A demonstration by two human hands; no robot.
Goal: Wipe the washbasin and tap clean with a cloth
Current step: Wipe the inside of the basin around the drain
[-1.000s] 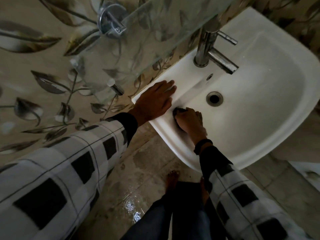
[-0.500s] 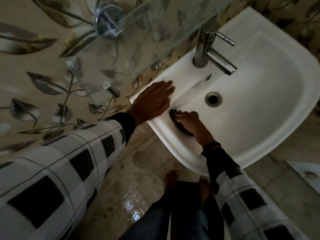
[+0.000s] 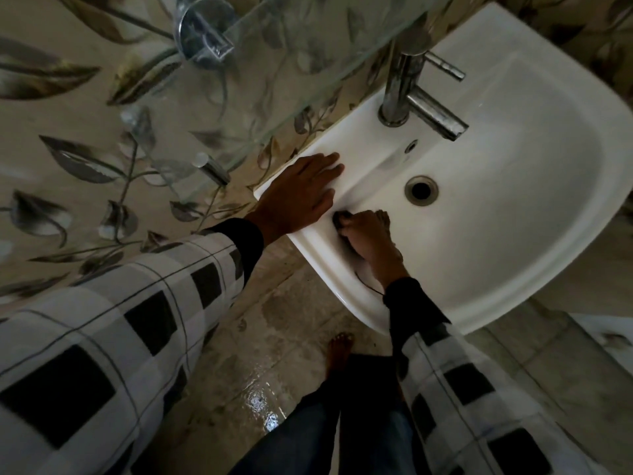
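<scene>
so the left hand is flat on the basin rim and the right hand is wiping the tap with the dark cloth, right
Not quite. The head view shows the right hand pressing the dark cloth on the inner wall of the washbasin, near its rim and beside the left hand, not on the tap, which nobody touches. The left hand does lie flat on the rim.

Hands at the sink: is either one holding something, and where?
The right hand presses a dark cloth against the basin; only its tip shows past the fingers. The left hand lies flat on the rim, holding nothing.
</scene>
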